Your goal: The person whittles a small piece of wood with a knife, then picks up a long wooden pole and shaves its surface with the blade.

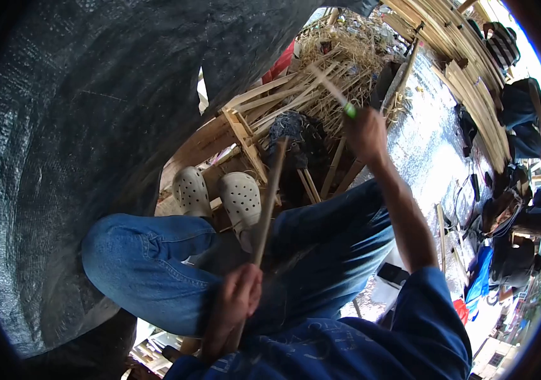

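A long narrow wooden strip slants up from my lap, and my left hand is closed round its lower part. Raised at the upper right, my right hand grips a knife with a bright green part at the handle; its blade is blurred and points up and left. Blade and strip are apart. Below the strip are my bent legs in blue jeans and a pair of pale perforated clogs.
Dark sheeting hangs at the left. Cut wooden strips and straw-like shavings lie ahead. Beyond a silvery sheet at the right are stacked slats and several people. A phone-like dark object lies near my right elbow.
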A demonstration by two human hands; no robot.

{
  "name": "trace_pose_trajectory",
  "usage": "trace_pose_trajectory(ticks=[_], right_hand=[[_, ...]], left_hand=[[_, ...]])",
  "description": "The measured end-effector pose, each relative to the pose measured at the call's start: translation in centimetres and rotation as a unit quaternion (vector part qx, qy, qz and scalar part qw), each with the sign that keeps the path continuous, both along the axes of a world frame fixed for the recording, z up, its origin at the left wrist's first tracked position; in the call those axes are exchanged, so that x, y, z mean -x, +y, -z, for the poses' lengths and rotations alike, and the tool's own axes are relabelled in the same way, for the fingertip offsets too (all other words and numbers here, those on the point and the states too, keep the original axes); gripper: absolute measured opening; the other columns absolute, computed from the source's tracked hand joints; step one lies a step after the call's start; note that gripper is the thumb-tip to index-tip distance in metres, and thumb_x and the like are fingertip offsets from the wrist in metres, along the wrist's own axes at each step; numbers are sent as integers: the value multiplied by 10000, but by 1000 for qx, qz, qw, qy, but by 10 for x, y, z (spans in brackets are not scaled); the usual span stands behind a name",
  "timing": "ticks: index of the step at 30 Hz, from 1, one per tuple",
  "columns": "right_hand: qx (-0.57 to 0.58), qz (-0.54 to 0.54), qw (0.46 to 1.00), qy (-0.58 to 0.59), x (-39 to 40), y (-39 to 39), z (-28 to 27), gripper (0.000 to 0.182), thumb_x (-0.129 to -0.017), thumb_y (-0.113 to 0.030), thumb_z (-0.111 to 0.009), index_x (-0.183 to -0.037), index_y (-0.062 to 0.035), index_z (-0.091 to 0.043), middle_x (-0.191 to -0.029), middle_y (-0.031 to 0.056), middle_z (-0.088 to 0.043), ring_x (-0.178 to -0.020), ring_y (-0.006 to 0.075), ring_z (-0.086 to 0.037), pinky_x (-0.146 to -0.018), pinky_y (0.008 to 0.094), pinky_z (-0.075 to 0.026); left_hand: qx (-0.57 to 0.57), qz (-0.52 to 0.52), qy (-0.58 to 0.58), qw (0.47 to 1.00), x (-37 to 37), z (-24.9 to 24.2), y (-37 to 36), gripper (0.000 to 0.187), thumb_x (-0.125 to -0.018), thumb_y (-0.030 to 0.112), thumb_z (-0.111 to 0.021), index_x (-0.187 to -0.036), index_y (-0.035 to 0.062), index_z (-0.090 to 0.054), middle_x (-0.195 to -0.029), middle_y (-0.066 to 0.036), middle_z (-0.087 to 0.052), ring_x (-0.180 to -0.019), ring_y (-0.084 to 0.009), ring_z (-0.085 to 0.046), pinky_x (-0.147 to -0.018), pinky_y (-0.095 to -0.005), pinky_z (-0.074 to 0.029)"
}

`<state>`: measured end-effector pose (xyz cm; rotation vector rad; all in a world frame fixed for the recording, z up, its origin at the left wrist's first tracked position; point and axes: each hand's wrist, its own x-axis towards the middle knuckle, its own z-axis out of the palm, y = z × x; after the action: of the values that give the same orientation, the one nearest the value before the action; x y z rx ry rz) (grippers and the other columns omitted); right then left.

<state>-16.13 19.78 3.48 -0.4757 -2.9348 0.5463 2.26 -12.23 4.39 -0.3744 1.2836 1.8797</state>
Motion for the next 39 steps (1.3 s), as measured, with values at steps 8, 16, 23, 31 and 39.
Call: trace_pose_trajectory(ticks=[8,16,23,31,39], right_hand=[[23,-370,928,41,-91,-66,34,117,-678,-97,-640,-791,-66,-637,-651,100,-626,-562,262,-630,-524,363,-526],[230,-13,973,7,-9,-12,32,307,-951,-296,-512,-832,-59,-666,-558,8,-539,-423,75,-439,-384,257,-317],[712,12,701,-45,-35,-82,7,221,-927,-241,-582,-1039,-52,-570,-580,-71,-379,-456,34,-341,-423,214,-248],[792,32,609,-22,-38,-66,17,177,-897,-159,-599,-1031,-44,-579,-580,-76,-387,-453,36,-333,-427,214,-243],[757,31,651,-50,-38,-66,21,164,-906,-172,-607,-1030,-74,-564,-582,-92,-358,-449,28,-312,-428,205,-230]], left_hand=[[-1,34,12,999,3,-14,2,324,-1016,311,-369,-849,57,-482,-519,28,-381,-386,-34,-335,-353,-188,-280],[99,47,79,991,-4,-29,7,304,-1016,281,-381,-887,36,-508,-567,16,-433,-440,-34,-392,-415,-191,-305],[111,44,122,985,2,-26,1,255,-1009,234,-403,-1027,13,-529,-652,5,-471,-508,-26,-412,-427,-184,-314],[34,37,68,996,19,-29,12,287,-1003,186,-399,-1225,17,-469,-748,-6,-463,-519,-11,-390,-433,-159,-305],[76,27,89,993,16,-20,25,298,-1000,186,-413,-1244,22,-461,-729,26,-417,-540,-7,-341,-476,-155,-282]])
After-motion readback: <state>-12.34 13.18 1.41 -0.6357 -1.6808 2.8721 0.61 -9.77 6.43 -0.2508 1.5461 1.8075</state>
